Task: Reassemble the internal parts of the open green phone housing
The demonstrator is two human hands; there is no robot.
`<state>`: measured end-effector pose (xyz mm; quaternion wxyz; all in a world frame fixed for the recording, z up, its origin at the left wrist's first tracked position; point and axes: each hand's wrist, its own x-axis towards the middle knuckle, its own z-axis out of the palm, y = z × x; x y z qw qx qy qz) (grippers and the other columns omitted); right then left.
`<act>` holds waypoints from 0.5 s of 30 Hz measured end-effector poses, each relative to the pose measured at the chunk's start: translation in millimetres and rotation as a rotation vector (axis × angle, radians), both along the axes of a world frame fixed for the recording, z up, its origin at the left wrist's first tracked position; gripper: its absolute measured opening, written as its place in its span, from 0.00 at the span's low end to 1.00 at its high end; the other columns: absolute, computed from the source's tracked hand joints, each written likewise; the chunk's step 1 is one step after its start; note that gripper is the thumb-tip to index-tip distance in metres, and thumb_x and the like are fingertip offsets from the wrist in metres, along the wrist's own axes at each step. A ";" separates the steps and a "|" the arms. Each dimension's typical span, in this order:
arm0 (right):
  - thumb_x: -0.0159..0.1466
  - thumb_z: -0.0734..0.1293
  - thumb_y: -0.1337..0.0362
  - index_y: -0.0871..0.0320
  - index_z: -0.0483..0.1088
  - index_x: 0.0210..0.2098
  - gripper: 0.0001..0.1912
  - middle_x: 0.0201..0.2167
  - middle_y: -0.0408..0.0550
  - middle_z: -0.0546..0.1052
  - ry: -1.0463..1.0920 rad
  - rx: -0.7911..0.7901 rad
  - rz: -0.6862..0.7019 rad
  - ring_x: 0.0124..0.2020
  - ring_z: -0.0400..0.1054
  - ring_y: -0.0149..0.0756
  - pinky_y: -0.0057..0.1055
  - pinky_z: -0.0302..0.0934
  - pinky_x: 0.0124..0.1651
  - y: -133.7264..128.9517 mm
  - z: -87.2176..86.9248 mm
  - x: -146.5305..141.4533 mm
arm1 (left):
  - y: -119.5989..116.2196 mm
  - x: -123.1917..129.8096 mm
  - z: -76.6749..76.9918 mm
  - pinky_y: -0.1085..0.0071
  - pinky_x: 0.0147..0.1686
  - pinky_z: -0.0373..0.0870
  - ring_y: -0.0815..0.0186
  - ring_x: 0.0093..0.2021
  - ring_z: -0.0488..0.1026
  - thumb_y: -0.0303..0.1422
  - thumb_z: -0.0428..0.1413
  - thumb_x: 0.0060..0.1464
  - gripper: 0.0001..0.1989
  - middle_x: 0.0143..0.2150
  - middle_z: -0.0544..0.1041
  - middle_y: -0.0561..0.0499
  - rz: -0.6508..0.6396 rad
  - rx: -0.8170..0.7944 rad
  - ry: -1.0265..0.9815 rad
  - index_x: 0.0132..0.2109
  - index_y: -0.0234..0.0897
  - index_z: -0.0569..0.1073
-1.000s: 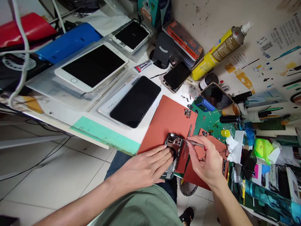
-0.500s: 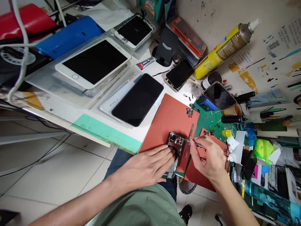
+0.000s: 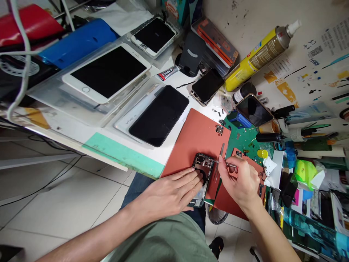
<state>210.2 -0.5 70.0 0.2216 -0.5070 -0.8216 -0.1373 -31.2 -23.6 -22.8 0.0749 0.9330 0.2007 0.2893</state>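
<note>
An opened phone (image 3: 205, 162), its inner parts bare, lies tilted across the near part of the reddish-brown mat (image 3: 188, 145). My left hand (image 3: 180, 187) lies over its left side with the fingers together, pressing on the housing and hiding much of its lower half; the thumb rests at the bottom edge. Pinched in my right hand (image 3: 241, 180) is a thin screwdriver (image 3: 231, 165), its tip at the phone's upper right edge. Tweezers (image 3: 222, 151) lie on the mat just beyond that tip, partly hidden by the fingers.
To the left are a black-screened phone (image 3: 159, 116), a white phone (image 3: 109, 72) and a glue tube (image 3: 167, 72). A yellow spray can (image 3: 253, 58) leans at the wall. Small parts lie on the green mat (image 3: 249, 136); tools and a clear blue bottle (image 3: 308, 225) crowd the right.
My right hand has shifted slightly left and down, and the screwdriver now lies flatter, more sideways to the phone. The left hand and the opened phone have stayed in place.
</note>
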 end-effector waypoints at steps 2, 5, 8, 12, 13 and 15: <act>0.73 0.72 0.69 0.52 0.67 0.41 0.10 0.23 0.35 0.74 -0.002 0.011 -0.009 0.19 0.66 0.28 0.27 0.62 0.25 -0.8 -1.1 -1.1 | -0.3 0.1 -0.3 0.57 0.73 0.69 0.52 0.65 0.79 0.52 0.61 0.70 0.32 0.63 0.83 0.38 0.005 0.012 0.002 0.64 0.27 0.77; 0.73 0.72 0.70 0.52 0.67 0.41 0.10 0.23 0.35 0.73 -0.003 0.022 -0.017 0.19 0.66 0.28 0.27 0.62 0.25 -2.4 -3.2 -2.2 | -0.4 0.5 -0.7 0.56 0.73 0.69 0.52 0.66 0.79 0.52 0.60 0.70 0.32 0.64 0.82 0.38 0.011 0.018 0.003 0.65 0.26 0.77; 0.73 0.73 0.70 0.53 0.67 0.41 0.10 0.23 0.34 0.73 0.003 0.019 -0.020 0.19 0.66 0.27 0.27 0.63 0.25 -3.6 -5.8 -2.7 | -0.3 0.8 -1.2 0.56 0.73 0.69 0.52 0.66 0.79 0.53 0.58 0.72 0.32 0.64 0.82 0.39 0.016 0.025 0.008 0.65 0.26 0.77; 0.74 0.73 0.67 0.54 0.70 0.45 0.07 0.27 0.38 0.79 0.039 0.005 -0.049 0.21 0.71 0.28 0.27 0.67 0.26 -9.5 -5.1 -1.3 | -0.7 0.9 -2.1 0.56 0.73 0.69 0.52 0.66 0.79 0.52 0.56 0.73 0.31 0.64 0.82 0.40 0.019 0.043 0.022 0.64 0.27 0.77; 0.74 0.73 0.66 0.54 0.71 0.46 0.06 0.29 0.39 0.80 0.051 0.008 -0.073 0.21 0.72 0.28 0.27 0.68 0.26 -13.6 -3.5 0.0 | -0.9 0.9 -2.2 0.56 0.74 0.69 0.52 0.67 0.78 0.52 0.55 0.74 0.31 0.65 0.82 0.41 0.019 0.044 0.030 0.65 0.27 0.77; 0.73 0.75 0.65 0.55 0.73 0.48 0.08 0.31 0.41 0.82 0.131 0.041 -0.161 0.23 0.75 0.29 0.26 0.69 0.26 -25.5 0.7 3.5 | -1.1 0.5 -2.0 0.56 0.75 0.67 0.52 0.69 0.76 0.52 0.54 0.74 0.31 0.67 0.80 0.40 0.013 0.042 0.048 0.66 0.27 0.76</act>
